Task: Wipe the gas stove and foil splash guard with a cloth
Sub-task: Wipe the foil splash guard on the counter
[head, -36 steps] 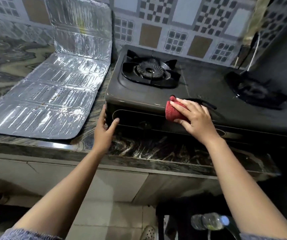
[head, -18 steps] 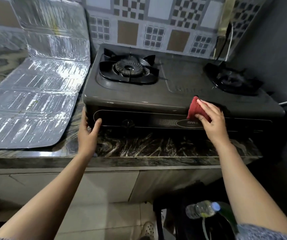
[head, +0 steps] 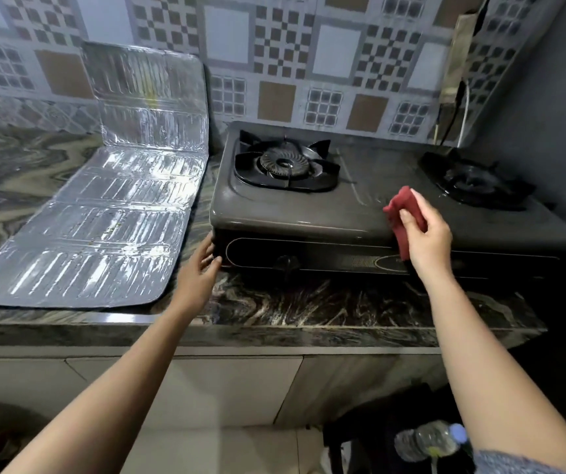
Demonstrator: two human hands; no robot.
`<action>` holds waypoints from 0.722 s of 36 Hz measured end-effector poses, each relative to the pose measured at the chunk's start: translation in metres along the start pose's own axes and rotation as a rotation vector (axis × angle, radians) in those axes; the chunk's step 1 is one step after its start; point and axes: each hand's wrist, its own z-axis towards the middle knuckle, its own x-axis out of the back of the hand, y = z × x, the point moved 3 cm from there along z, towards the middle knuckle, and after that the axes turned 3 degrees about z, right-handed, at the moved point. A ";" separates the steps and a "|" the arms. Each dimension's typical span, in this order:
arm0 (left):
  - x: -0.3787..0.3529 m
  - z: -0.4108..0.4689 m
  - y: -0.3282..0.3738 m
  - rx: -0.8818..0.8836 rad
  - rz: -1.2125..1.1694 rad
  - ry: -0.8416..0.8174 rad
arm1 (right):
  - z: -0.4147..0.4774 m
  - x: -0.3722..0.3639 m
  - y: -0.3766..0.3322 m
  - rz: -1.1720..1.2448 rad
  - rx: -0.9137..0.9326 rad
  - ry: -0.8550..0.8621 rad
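The foil splash guard lies unfolded on the marbled table, its far panel propped up against the tiled wall, just left of the gas stove. The left hand rests on the stove's front left corner, fingers loosely extended against it. Further right, the right hand pinches a red cloth between thumb and fingers over the stove's front edge, between the two burners; whether the cloth touches the stove is unclear.

On the countertop the gas stove stands before the tiled wall, with the foil splash guard lying to its left, rear panel upright against that wall. The cloth, in the right hand, is over the middle of the stove's front edge
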 end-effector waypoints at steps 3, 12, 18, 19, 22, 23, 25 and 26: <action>0.016 0.000 0.007 -0.003 0.040 -0.046 | -0.006 -0.029 -0.018 0.006 0.027 -0.029; 0.111 -0.009 0.014 -0.064 0.281 0.053 | -0.026 -0.142 -0.091 0.137 0.114 -0.192; 0.191 -0.013 -0.002 -0.007 0.420 0.166 | -0.037 -0.230 -0.136 0.235 0.181 -0.321; 0.204 -0.012 -0.006 0.006 0.442 0.179 | -0.039 -0.243 -0.143 0.239 0.190 -0.333; 0.241 -0.005 -0.022 0.037 0.519 0.207 | -0.042 -0.284 -0.164 0.304 0.210 -0.378; 0.252 -0.003 -0.027 0.050 0.530 0.215 | -0.043 -0.297 -0.169 0.323 0.219 -0.401; 0.272 0.005 -0.036 0.077 0.531 0.228 | -0.044 -0.324 -0.179 0.347 0.220 -0.462; 0.280 0.010 -0.041 0.093 0.533 0.231 | -0.044 -0.339 -0.181 0.356 0.217 -0.496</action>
